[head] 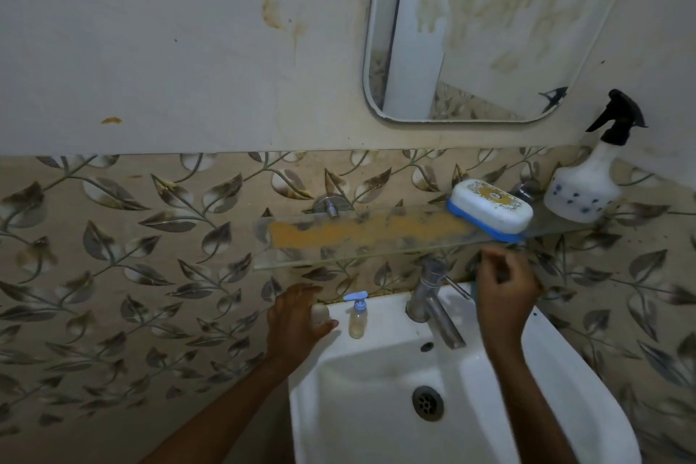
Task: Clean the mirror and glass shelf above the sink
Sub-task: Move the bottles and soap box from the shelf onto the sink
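Clear glass shelf smeared with matt orange grime; stained, streaky mirror; glossy white ceramic sink; shiny metal tap; translucent plastic spray bottle.

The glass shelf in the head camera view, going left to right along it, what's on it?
Orange-brown grime patch → white and blue soap box → white spray bottle with a black trigger, at the right end of the glass shelf.
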The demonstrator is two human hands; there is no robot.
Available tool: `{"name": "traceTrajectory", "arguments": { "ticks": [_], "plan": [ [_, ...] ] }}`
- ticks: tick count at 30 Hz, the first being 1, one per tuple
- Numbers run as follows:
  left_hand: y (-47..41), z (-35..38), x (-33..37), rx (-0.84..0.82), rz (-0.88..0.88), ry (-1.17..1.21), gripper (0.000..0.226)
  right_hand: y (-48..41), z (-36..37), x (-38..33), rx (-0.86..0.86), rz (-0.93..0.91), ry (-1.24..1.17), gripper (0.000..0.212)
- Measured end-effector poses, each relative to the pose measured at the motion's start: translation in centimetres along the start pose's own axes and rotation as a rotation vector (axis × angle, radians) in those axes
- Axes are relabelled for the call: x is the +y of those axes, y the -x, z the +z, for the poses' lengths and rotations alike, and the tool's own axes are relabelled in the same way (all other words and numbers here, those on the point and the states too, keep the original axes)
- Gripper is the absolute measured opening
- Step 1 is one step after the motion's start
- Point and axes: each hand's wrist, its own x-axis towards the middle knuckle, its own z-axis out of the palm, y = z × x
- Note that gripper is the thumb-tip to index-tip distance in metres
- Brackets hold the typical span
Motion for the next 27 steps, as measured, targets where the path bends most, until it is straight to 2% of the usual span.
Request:
{"name": "traceTrajectory", "arguments": {
  "ticks": [1,3,5,7,10,12,16,18,21,24,27],
  "plan": [
    [-0.2,-0.1,0.3,-0.01,0.012,-0.031,0.068,-1.9,-0.4,-0.5,0.042,-0.099,0.082,0.013],
    [-0.3,-0.1,0.9,-0.019,0.038,-0.077,0.075,-5.7,-0.7,-0.3,0.004,-0.129,0.278,0.03],
    [-0.3,0.2,0.9,-0.03,0.052,-0.076,0.08,-9.5,-0.7,0.4,-0.193,-0.056,0.414,0.051],
    [-0.3,0.5,0.6,-0.056,0.083,-0.075,0.079,-12.4,-0.6,1.0,-0.419,0.032,0.38,0.067],
    [-0.3,0.6,0.7,-0.097,0.099,-0.078,0.074,-13.4,-0.4,1.6,-0.628,0.095,0.327,0.074],
    [-0.3,0.4,0.9,-0.082,0.123,-0.071,0.073,-13.5,-0.4,1.7,-0.621,0.085,0.32,0.077],
    [-0.4,0.2,0.9,-0.041,0.148,-0.04,0.07,-13.2,-0.5,1.8,-0.548,0.186,0.226,0.086],
    [-0.5,0.3,0.5,-0.039,0.162,-0.032,0.066,-12.1,-1.3,1.2,-0.453,0.189,0.159,0.083],
    [-0.6,0.3,0.2,-0.037,0.183,-0.022,0.059,-7.5,-4.3,-0.5,-0.323,0.243,-0.065,0.075],
    [-0.7,-0.2,0.4,-0.036,0.171,-0.017,0.05,-1.0,-7.1,-1.3,-0.367,0.318,-0.226,0.061],
    [-1.6,-0.1,-0.7,-0.04,0.217,-0.045,0.042,3.8,-6.1,0.2,-0.45,0.397,-0.213,0.058]
  ]
}}
